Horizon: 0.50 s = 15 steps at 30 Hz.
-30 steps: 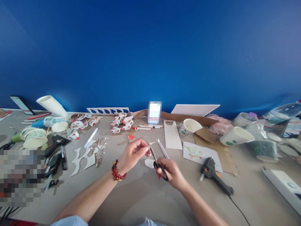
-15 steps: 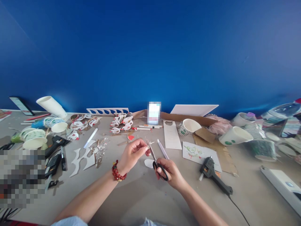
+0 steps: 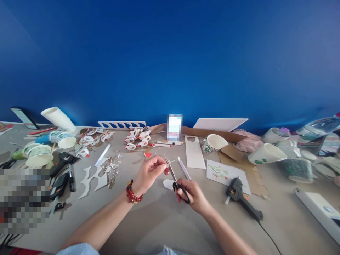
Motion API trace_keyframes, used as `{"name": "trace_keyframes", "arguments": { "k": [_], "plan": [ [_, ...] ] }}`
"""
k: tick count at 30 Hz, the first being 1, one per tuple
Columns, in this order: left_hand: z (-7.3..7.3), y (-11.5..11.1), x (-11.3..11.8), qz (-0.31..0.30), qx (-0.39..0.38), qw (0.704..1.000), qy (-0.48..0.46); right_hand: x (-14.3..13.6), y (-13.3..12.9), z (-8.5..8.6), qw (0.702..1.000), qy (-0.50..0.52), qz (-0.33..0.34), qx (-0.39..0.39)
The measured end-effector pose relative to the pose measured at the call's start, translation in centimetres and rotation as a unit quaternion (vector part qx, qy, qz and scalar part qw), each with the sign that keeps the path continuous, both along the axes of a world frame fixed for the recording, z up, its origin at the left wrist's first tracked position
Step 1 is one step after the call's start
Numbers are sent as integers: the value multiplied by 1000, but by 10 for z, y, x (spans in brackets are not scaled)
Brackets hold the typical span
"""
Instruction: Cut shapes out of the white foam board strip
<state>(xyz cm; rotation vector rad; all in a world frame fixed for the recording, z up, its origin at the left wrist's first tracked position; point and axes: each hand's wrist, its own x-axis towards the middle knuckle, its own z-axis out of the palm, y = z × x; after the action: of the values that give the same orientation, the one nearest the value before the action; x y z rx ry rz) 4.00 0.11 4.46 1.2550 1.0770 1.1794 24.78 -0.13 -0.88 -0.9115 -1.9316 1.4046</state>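
My right hand point(image 3: 192, 195) grips black-handled scissors point(image 3: 173, 173) through the finger loops, blades pointing up and to the left. Beside the blades, the thumb and fingertips of my left hand point(image 3: 152, 173) are pinched together; whatever they hold is too small to make out. A red bead bracelet point(image 3: 131, 192) circles my left wrist. Under the scissors lies a white oval piece point(image 3: 168, 183) on the table. A light purple pen point(image 3: 184, 168) rests just behind my right hand. Farther back lies a small red-and-white piece point(image 3: 148, 155).
White cut-out offcuts point(image 3: 98, 179) and paper scraps point(image 3: 114, 168) lie left. Behind them is a cluster of red-and-white bird-like cut-outs point(image 3: 138, 137). To the right are a black glue gun point(image 3: 243, 198) with its cord, a drawing point(image 3: 219, 170), a patterned paper cup point(image 3: 208, 144) and a white board point(image 3: 194, 156).
Almost nothing differs. Both hands stay in place with the scissors beside the left fingertips; the whole view shifts very slightly.
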Motion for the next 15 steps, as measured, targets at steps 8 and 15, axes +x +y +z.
{"name": "trace_keyframes", "arguments": {
  "k": [8,15],
  "plan": [
    [-1,0,-1,-1,11,1000,4,1,2,3,1000,-21,-2,4],
    [-1,0,-1,2,12,1000,4,1,1,4,1000,-26,-3,-7]
  ]
}}
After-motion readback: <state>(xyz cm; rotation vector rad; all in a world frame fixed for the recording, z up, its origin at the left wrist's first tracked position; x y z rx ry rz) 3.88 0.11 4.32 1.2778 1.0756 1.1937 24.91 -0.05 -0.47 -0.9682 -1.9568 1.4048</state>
